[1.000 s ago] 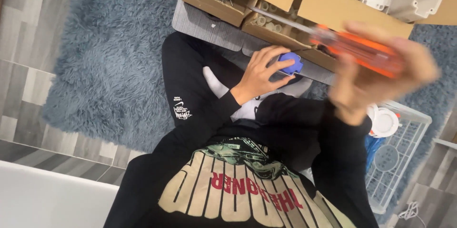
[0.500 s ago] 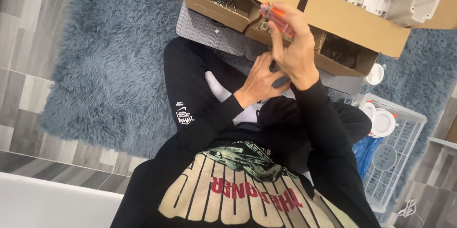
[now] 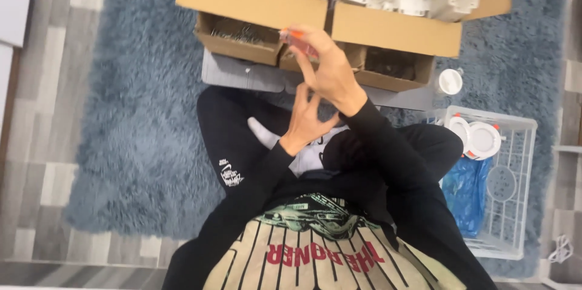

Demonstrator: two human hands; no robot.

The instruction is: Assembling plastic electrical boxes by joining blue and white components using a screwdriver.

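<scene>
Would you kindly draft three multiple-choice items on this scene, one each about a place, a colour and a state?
1. Where does the white wire basket stand?
A. on the rug beside the person's right leg
B. inside a cardboard box
C. on the grey board

2. What colour is the tool handle in the right hand?
A. green
B. orange
C. black

3. How is the left hand?
A. closed round a white cap
B. flat on the rug
C. open, fingers spread, holding nothing visible

Answers:
1 A: the basket sits on the blue rug at the right leg.
2 B: the orange handle shows between the fingers.
3 C: its fingers are spread below the right hand, with nothing seen in them.
</scene>
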